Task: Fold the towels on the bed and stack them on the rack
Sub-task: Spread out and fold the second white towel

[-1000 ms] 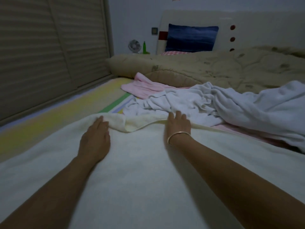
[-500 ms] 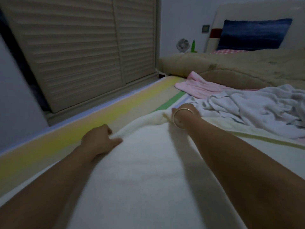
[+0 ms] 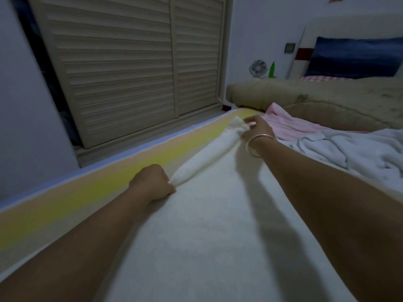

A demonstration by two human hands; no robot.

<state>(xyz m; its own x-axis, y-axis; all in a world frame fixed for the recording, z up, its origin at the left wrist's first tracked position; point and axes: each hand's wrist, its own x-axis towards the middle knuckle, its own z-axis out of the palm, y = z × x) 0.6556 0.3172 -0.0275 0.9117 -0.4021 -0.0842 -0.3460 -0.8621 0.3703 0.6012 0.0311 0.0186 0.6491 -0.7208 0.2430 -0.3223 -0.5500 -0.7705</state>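
Towel (image 3: 196,225) soft, limp, light; take by corners. Left hand (image 3: 152,185), right hand (image 3: 258,128) each pinch edge.

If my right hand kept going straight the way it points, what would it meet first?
Past the towel it pinches, the right hand likely meets the rolled end of the quilt first, though depth is unclear.

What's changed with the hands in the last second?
Both hands moved from lying flat on the far edge of the cream towel to its left edge. The left hand now grips it, and the right hand pinches the far corner. The pink towel and white towel stayed put.
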